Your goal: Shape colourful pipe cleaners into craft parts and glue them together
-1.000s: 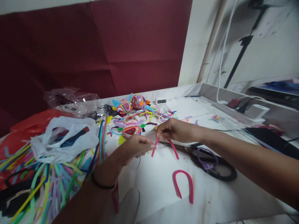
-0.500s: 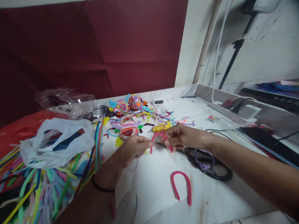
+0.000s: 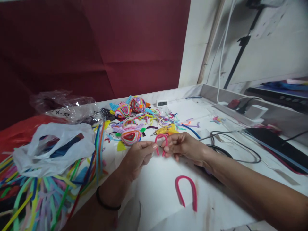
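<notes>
Between my hands, a short pink pipe cleaner is bent into an upside-down U. My left hand pinches its left leg between thumb and fingertips. On the other leg, the thumb and fingers of my right hand are closed. Below them on the table lies a larger pink pipe cleaner, bent in the same U shape. Scissors with black handles lie mostly hidden under my right forearm. Just behind my hands rests a yellow glue gun, its tip to the left.
Colourful fish-like pipe-cleaner figures and loose scraps lie behind my hands. At left, a white plastic bag sits on many pipe cleaners. A small digital clock stands farther back. Black cables and a power strip are at right.
My hands have drawn closer together and the small pink U has narrowed. My right forearm has moved over the scissors, covering most of them. The larger pink U has stayed put.
</notes>
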Tool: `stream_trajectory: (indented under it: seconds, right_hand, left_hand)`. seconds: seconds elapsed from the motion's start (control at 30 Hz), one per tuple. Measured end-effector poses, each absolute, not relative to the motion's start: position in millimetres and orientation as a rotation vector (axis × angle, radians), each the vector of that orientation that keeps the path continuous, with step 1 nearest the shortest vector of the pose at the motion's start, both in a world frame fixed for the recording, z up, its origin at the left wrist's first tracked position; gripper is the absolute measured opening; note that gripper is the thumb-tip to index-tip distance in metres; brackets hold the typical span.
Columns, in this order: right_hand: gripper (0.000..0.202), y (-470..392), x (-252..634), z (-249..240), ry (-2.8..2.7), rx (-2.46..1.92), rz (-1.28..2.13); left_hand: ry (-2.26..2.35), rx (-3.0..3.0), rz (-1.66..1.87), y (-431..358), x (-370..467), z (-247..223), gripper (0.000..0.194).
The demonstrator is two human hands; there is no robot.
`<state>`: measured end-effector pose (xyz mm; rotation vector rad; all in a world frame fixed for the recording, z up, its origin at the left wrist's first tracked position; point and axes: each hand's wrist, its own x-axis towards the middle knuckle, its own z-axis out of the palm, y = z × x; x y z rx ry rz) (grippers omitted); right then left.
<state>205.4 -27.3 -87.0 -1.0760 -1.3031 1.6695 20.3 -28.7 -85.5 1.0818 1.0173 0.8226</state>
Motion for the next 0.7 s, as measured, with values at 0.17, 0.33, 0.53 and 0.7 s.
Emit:
stream_trajectory:
  seconds: [0.17, 0.33, 0.53, 0.7]
  right_hand:
    - [0.033, -31.8, 201.1, -90.4, -1.189, -1.044, 1.697]
    - [0.036, -32.7, 198.6, -92.1, -1.147, -1.059, 1.661]
    - [0.034, -34.3, 195.9, -93.4, -1.184, -1.042, 1.618]
    - [0.032, -34.4, 194.7, -93.7, -1.210, -1.037, 1.616]
  left_hand:
    - [1.033, 1.092, 0.847, -32.4, 23.3, -84.4, 0.025]
    - [1.035, 1.097, 0.892, -35.0, 25.2, -84.1, 0.025]
    - [1.067, 1.073, 0.903, -33.4, 27.2, -87.3, 0.028]
    - [1.053, 1.089, 0.928, -32.0, 27.2, -91.5, 0.029]
